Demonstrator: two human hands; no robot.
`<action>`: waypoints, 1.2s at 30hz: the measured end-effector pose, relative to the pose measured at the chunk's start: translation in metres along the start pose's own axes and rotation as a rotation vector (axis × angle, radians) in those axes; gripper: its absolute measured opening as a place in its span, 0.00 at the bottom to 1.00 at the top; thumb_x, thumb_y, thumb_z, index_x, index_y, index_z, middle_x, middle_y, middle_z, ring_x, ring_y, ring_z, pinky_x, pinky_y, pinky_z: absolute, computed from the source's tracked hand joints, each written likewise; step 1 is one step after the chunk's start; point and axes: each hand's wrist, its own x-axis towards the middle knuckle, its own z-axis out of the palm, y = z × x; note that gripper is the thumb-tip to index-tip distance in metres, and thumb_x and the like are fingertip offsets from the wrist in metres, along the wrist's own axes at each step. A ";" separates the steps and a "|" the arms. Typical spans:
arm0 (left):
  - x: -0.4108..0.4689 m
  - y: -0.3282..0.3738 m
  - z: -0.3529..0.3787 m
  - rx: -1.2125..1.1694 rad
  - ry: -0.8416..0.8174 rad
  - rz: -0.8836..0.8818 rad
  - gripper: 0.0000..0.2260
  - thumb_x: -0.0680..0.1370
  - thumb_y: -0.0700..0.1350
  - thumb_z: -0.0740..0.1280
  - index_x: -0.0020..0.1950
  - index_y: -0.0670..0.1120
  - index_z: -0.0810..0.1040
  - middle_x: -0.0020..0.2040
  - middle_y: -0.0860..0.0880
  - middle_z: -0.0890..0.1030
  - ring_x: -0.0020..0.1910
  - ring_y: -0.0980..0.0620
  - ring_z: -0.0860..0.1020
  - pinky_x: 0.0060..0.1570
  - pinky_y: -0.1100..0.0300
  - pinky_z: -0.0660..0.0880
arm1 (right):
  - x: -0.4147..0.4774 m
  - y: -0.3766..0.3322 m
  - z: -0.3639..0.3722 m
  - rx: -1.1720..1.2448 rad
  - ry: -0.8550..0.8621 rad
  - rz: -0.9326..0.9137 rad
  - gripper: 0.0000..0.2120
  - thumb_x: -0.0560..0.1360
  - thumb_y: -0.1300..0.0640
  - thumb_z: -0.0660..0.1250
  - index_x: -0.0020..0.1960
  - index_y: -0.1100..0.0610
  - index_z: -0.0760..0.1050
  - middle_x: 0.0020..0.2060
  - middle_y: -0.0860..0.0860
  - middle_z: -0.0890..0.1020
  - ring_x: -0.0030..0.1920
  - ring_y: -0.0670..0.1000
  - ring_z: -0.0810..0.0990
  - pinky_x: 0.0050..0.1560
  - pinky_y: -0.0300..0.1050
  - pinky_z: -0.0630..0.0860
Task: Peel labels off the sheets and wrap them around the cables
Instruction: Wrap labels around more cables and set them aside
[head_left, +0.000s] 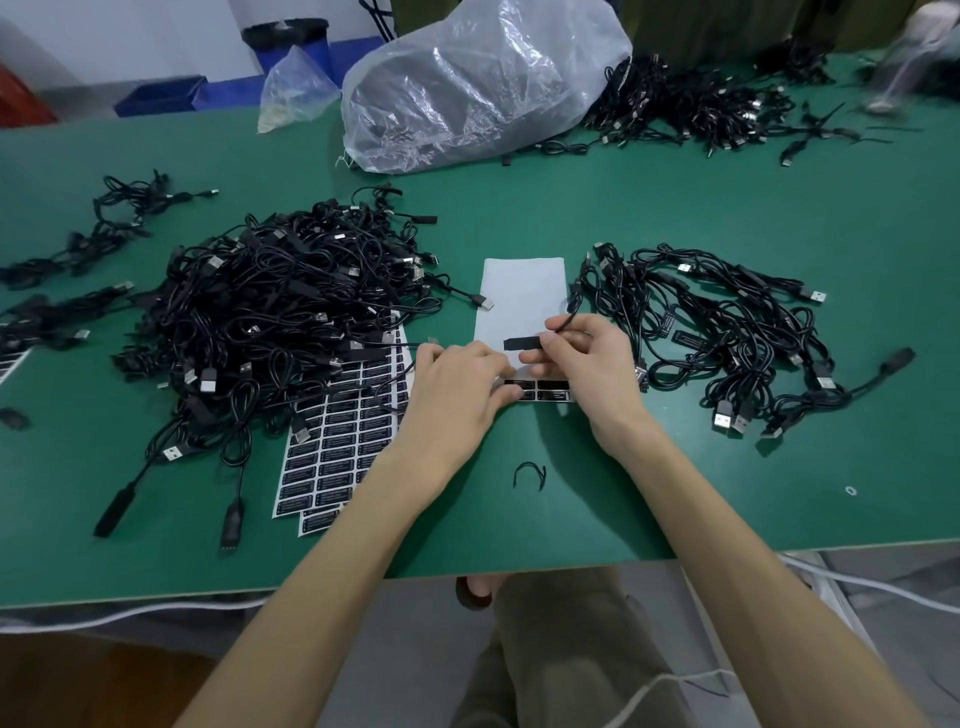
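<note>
Alignment counts: left hand pressing the label sheet flat-fingered, we square the label across the cable, both pinched in our right hand.

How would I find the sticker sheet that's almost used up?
On the green table, look between the big cable heap and the smaller cable pile. The pale sheet lies there. Unlike the full label sheets beside it, it is bare except for a few black labels at its near end.

Black peeled label over a nearly bare sheet beside heaped cables.
</note>
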 end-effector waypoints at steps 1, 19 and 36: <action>0.001 0.001 0.000 -0.001 0.007 -0.003 0.11 0.82 0.56 0.66 0.60 0.53 0.83 0.60 0.54 0.81 0.59 0.52 0.76 0.59 0.53 0.58 | 0.000 0.000 0.000 -0.003 -0.005 0.000 0.03 0.83 0.67 0.64 0.54 0.61 0.74 0.39 0.57 0.87 0.37 0.53 0.86 0.43 0.43 0.83; 0.001 -0.002 -0.002 -0.507 0.132 -0.223 0.10 0.77 0.52 0.75 0.54 0.52 0.77 0.51 0.56 0.82 0.51 0.57 0.81 0.59 0.51 0.76 | -0.001 -0.002 0.002 0.009 -0.053 0.003 0.06 0.82 0.63 0.68 0.57 0.65 0.77 0.42 0.60 0.86 0.35 0.51 0.83 0.36 0.40 0.79; 0.023 -0.009 0.008 -0.957 0.082 -0.351 0.04 0.82 0.39 0.70 0.52 0.42 0.85 0.38 0.47 0.85 0.36 0.53 0.83 0.38 0.62 0.80 | 0.001 0.006 0.001 -0.321 0.008 -0.232 0.03 0.79 0.56 0.73 0.46 0.50 0.81 0.41 0.45 0.84 0.41 0.41 0.79 0.44 0.36 0.73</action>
